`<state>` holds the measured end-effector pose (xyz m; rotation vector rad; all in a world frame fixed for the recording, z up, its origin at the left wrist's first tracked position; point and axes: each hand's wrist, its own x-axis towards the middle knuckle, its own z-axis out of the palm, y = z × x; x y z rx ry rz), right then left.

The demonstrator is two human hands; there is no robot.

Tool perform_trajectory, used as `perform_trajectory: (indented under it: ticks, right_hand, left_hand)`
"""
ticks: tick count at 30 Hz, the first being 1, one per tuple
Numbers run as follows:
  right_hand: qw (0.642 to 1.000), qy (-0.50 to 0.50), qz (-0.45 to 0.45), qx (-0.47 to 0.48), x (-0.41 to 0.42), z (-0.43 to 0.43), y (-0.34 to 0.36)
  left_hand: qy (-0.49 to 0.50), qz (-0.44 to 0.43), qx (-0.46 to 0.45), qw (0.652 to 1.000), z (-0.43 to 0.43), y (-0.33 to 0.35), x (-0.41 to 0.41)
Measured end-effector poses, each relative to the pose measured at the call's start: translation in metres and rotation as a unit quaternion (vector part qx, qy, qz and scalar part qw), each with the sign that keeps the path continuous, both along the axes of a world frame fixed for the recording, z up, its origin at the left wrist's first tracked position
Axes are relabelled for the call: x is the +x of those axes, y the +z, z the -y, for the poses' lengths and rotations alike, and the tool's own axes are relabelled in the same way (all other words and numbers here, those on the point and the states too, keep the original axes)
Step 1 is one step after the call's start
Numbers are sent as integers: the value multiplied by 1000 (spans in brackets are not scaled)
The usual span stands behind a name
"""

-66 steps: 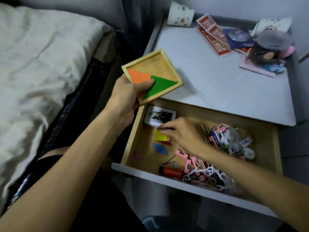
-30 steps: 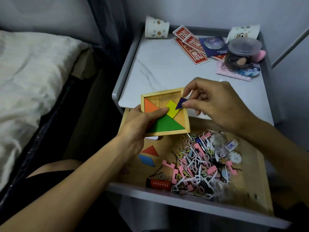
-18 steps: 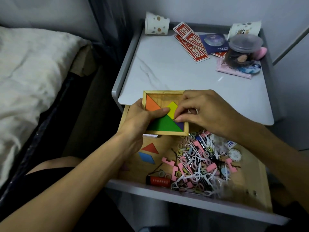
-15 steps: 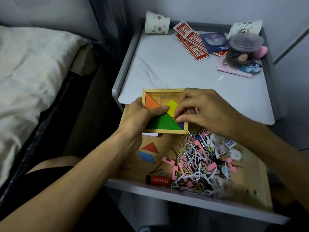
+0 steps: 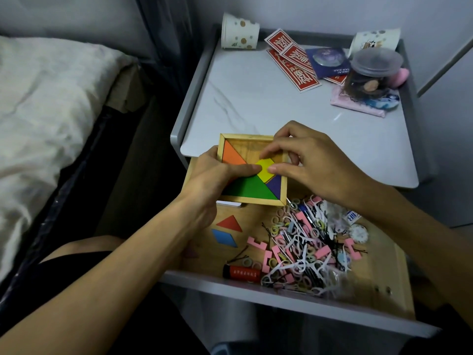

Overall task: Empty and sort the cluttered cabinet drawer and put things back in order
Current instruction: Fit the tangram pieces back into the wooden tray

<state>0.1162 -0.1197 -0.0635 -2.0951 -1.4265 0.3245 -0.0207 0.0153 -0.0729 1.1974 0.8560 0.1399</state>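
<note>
Step, my read: refilling the tangram so it can go back as one set; drawer sorting itself looks barely begun.

Nearest: open drawer (image 5: 307, 306), front panel at 6 o'clock. Inside at 3 to 5 o'clock, a tangled pile (image 5: 302, 249) of hair ties, white floss picks, pink foam bits and bobby pins. Red tube (image 5: 240, 272) lies flat at the front, about 7 o'clock of the pile. Two loose pieces on the drawer floor at 9 o'clock: blue parallelogram (image 5: 224, 238), and red triangle (image 5: 230, 224) just behind it, apart.

Above the drawer's back left corner, tangram tray (image 5: 252, 146): a square wooden frame, held over the bench edge. Left hand (image 5: 212, 178) grips its 9 o'clock side, thumb lying across the pieces. Right hand (image 5: 309, 165) comes in from 3 o'clock, thumb and forefinger pinching the yellow square (image 5: 265, 170) near the tray's centre. Seated: orange triangle (image 5: 231, 155) at 10, green triangle (image 5: 249, 188) at 6, purple triangle (image 5: 275, 185) at 4. Bare wood at 12 to 2.

Next move calls for: let the yellow sit flat, then fetch red and blue from the drawer.

Far: bench (image 5: 268, 103) with a tipped paper cup (image 5: 239, 32) at 11, red envelopes (image 5: 294, 65) at 12, a lidded jar (image 5: 371, 73) at 1.
</note>
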Motion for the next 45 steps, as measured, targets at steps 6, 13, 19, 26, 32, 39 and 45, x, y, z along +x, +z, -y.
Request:
perform_trajectory:
  ticks: [6, 13, 19, 26, 32, 39, 45]
  right_hand:
    - [1000, 1, -15, 3, -2, 0, 0]
    - [990, -66, -80, 97, -14, -2, 2]
    - [989, -8, -139, -48, -57, -7, -35]
    - [964, 89, 69, -242, -104, -44, -117]
    - [947, 121, 151, -255, -116, -59, -127]
    - [951, 148, 90, -257, -125, -58, -132]
    - [960, 64, -127, -242, -141, -62, -142]
  left_hand:
    - [-1, 6, -8, 1000, -3, -1, -1]
    - [54, 26, -11, 998, -24, -2, -10]
    - [183, 35, 15, 982, -70, 3, -32]
    - [205, 46, -4, 978, -85, 0, -41]
    - [211, 54, -4, 976, -92, -4, -39]
    - [213, 50, -9, 976, -93, -6, -39]
    - [223, 50, -6, 973, -92, -3, -39]
